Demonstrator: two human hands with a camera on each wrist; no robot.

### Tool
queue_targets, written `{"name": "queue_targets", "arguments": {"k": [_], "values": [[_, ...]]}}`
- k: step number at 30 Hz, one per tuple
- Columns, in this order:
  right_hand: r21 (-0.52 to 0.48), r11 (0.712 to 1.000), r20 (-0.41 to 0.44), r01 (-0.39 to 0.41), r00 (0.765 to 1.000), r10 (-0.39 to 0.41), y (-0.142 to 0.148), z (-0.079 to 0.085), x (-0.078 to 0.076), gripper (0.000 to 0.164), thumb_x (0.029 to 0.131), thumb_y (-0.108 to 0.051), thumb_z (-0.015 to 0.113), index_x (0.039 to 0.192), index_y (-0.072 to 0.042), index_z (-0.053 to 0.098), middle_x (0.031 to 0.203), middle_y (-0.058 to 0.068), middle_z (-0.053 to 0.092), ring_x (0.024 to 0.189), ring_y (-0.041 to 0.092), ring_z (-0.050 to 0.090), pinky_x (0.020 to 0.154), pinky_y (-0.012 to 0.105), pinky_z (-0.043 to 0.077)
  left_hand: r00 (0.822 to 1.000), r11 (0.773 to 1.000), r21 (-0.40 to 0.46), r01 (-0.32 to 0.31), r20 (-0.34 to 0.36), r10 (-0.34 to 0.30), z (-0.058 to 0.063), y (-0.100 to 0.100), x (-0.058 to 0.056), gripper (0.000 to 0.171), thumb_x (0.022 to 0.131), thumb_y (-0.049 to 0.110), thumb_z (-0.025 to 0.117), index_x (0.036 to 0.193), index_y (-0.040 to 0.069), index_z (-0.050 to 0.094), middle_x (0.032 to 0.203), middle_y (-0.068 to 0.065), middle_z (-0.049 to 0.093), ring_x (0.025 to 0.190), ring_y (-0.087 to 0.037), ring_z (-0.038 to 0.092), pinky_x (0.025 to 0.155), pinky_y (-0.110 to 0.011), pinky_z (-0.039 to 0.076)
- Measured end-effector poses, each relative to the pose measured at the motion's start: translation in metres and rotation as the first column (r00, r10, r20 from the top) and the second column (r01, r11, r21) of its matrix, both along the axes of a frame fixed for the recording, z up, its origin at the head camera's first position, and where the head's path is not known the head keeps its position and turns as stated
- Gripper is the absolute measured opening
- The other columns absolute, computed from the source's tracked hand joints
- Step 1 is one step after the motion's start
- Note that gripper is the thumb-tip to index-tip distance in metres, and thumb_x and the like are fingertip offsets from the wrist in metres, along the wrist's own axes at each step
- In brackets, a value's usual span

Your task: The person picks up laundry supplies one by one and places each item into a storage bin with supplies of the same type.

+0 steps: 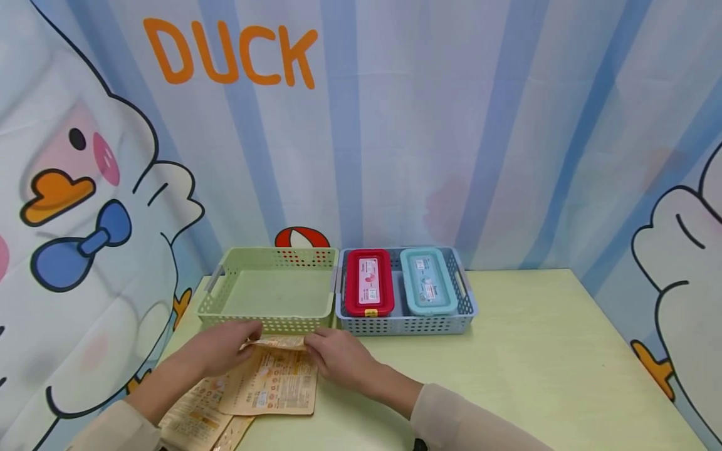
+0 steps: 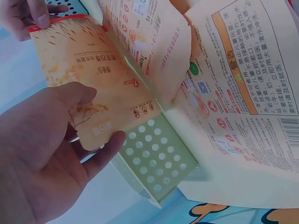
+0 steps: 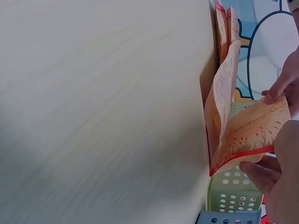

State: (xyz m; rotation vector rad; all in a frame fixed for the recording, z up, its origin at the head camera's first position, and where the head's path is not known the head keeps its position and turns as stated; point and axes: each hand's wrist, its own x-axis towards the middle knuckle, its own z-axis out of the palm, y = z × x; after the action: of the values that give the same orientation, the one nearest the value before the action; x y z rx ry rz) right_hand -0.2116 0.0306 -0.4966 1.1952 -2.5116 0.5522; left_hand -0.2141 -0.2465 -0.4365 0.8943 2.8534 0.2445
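Both hands are at a flat tan packaging pouch (image 1: 284,385) with orange print and a red edge, on the table in front of the green basket. Its far part is folded up, and the printed front (image 2: 100,70) of that flap shows in the left wrist view. My left hand (image 1: 228,347) pinches the flap's left side, thumb on one face and fingers on the other. With thumb and fingers my right hand (image 1: 341,357) holds the right end, by the red edge (image 3: 247,153). More tan pouches (image 1: 194,416) lie under and left of this one, partly covered by the left arm.
A green perforated basket (image 1: 267,322) stands at the table's back left. Beside it, a blue basket (image 1: 406,326) holds a red-lidded box (image 1: 352,282) and a light-blue-lidded box (image 1: 414,282). Behind the table (image 1: 536,351) hangs a duck-printed curtain (image 1: 406,125).
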Motion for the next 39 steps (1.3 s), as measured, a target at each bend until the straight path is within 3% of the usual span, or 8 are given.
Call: {"name": "queue_targets", "arguments": {"k": [5,7,12,15,20,25,31,39], "values": [[-0.048,0.998,0.063,0.033,0.998,-0.030,0.002,0.002,0.001,0.010,0.107,-0.018,0.065,0.111,-0.014,0.073,0.103,-0.002,0.076,0.089,0.009,0.071,0.080,0.020,0.058,0.998,0.999,0.030,-0.019,-0.056,0.020,0.002,0.000,-0.003,0.017,0.099,0.003,0.073,0.096,0.016,0.062,0.089,0.006,0.067,0.081,-0.013,0.067,0.066,-0.031,0.056],[-0.073,0.996,0.086,0.043,0.996,-0.037,0.003,0.003,0.001,0.010,0.107,-0.016,0.065,0.113,-0.013,0.072,0.108,0.000,0.077,0.094,0.010,0.072,0.084,0.021,0.059,0.993,0.999,0.046,-0.007,-0.117,0.013,0.004,0.001,-0.004,0.017,0.098,0.002,0.073,0.095,0.015,0.063,0.090,0.004,0.070,0.082,-0.016,0.070,0.067,-0.030,0.058],[-0.134,0.990,0.118,0.049,0.992,-0.033,0.005,0.008,-0.001,0.006,0.106,-0.013,0.064,0.109,-0.011,0.070,0.102,-0.002,0.075,0.087,0.006,0.067,0.082,0.017,0.057,0.955,0.998,0.056,-0.016,-0.296,0.032,0.007,0.004,-0.003,0.012,0.098,0.005,0.075,0.097,0.015,0.067,0.089,0.002,0.072,0.073,-0.013,0.068,0.057,-0.027,0.053],[-0.168,0.984,0.135,0.054,0.990,-0.032,0.006,0.011,-0.002,0.005,0.106,-0.013,0.064,0.106,-0.011,0.069,0.096,-0.003,0.072,0.080,0.004,0.061,0.076,0.013,0.054,0.933,0.998,0.058,-0.033,-0.356,0.052,0.011,0.007,-0.003,0.012,0.098,0.007,0.076,0.096,0.016,0.067,0.085,0.005,0.070,0.067,-0.010,0.062,0.054,-0.027,0.047],[-0.225,0.971,0.211,0.085,0.977,-0.036,0.010,0.017,-0.003,0.006,0.106,-0.014,0.066,0.109,-0.011,0.070,0.093,-0.002,0.071,0.075,0.004,0.057,0.073,0.012,0.052,0.934,0.997,0.072,-0.037,-0.353,0.060,0.020,0.008,-0.006,0.015,0.099,0.010,0.076,0.093,0.018,0.065,0.082,0.008,0.067,0.063,-0.005,0.055,0.052,-0.026,0.042],[-0.308,0.943,0.262,0.124,0.964,-0.041,0.013,0.023,-0.006,0.005,0.106,-0.014,0.065,0.109,-0.011,0.068,0.087,-0.004,0.064,0.072,0.006,0.054,0.067,0.016,0.051,0.933,0.996,0.084,-0.039,-0.353,0.066,0.026,0.008,-0.009,0.009,0.099,0.012,0.076,0.100,0.017,0.068,0.088,0.006,0.071,0.066,-0.006,0.058,0.054,-0.029,0.045],[-0.353,0.921,0.302,0.166,0.952,-0.056,0.015,0.028,-0.008,0.006,0.106,-0.013,0.065,0.112,-0.012,0.066,0.093,-0.003,0.067,0.079,0.007,0.058,0.073,0.018,0.055,0.933,0.993,0.117,-0.026,-0.355,0.066,0.031,0.010,-0.011,0.009,0.101,0.012,0.074,0.109,0.012,0.071,0.094,0.000,0.076,0.068,-0.009,0.063,0.058,-0.031,0.051],[-0.435,0.878,0.374,0.199,0.927,-0.024,0.019,0.037,-0.011,0.011,0.107,-0.013,0.063,0.117,-0.010,0.067,0.102,0.000,0.071,0.089,0.012,0.065,0.078,0.021,0.058,0.919,0.986,0.167,-0.010,-0.388,0.075,0.043,0.014,-0.017,0.014,0.102,0.015,0.073,0.115,0.010,0.071,0.084,0.002,0.072,0.061,-0.003,0.056,0.057,-0.031,0.051]]}}
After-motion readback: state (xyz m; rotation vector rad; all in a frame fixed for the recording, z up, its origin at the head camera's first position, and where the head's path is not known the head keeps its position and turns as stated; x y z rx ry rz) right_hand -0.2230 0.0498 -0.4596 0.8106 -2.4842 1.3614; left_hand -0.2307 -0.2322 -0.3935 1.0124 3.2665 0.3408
